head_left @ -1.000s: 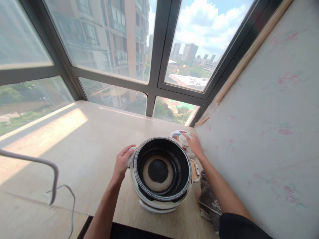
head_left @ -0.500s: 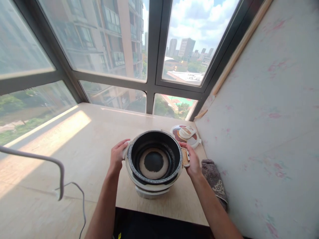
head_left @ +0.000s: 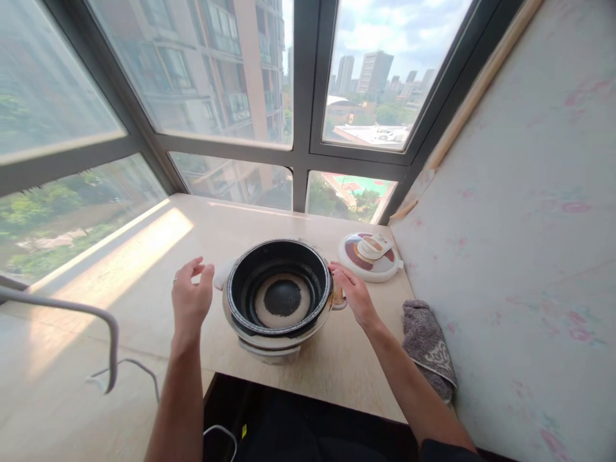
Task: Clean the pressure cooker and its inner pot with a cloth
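An open electric cooker (head_left: 279,301) with a black inner well and a round heating plate stands on the pale wooden counter (head_left: 144,276). My left hand (head_left: 191,298) hovers just left of the cooker's white side handle, fingers apart and holding nothing. My right hand (head_left: 353,296) rests against the cooker's right side by its brown handle, fingers stretched out. The cooker's white and brown lid (head_left: 370,256) lies flat on the counter behind my right hand, near the wall.
A grey folded cloth (head_left: 428,346) lies at the right by the wall (head_left: 520,244). A white cord (head_left: 110,346) loops at the left. Large windows (head_left: 216,83) close off the back. The counter's front edge drops into a dark gap (head_left: 289,430).
The cooker has slid left and nearer the counter's front. My left hand has let go of its handle and opened. My right hand moved from the lid to the cooker's right side.
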Demonstrator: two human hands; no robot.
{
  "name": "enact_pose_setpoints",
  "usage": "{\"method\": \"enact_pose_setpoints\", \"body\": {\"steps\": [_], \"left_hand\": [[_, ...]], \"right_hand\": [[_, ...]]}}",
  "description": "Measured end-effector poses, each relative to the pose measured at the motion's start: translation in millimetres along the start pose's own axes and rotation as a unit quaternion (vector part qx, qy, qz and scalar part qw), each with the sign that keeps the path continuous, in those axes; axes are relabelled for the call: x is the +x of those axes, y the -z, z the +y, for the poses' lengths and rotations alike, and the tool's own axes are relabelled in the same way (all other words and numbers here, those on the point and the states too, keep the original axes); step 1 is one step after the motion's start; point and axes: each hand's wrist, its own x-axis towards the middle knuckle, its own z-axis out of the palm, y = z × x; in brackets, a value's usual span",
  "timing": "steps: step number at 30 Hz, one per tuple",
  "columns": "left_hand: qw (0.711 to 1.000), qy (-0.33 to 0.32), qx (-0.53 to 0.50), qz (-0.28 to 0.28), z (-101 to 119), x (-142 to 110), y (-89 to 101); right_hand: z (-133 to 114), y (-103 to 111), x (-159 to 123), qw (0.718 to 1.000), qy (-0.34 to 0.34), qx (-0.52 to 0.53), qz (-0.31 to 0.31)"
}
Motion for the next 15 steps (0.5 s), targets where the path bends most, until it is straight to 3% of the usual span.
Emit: {"method": "enact_pose_setpoints", "body": {"steps": [3,6,11,15], "left_hand": [[0.998,-0.02,-0.023,-0.047,8.0,-27.8,4.3],[0.994,-0.013,-0.034,-0.105,8.1,-52.9,-4.2],[0.991,0.0,-0.092,-0.102,6.0,-77.3,-18.8],[0.984,-0.022,-0.143,-0.103,21.5,-87.6,-21.9]], "right_hand": [[-7.6,6.5,-0.8,0.996,0.021,-0.071,-0.042],[-7.1,2.6,-2.1,0.99,0.014,-0.128,-0.057],[-7.1,-3.6,-1.5,0.979,0.052,-0.184,-0.069],[-25.6,-3.3,0.5,0.984,0.054,-0.138,-0.1]]}}
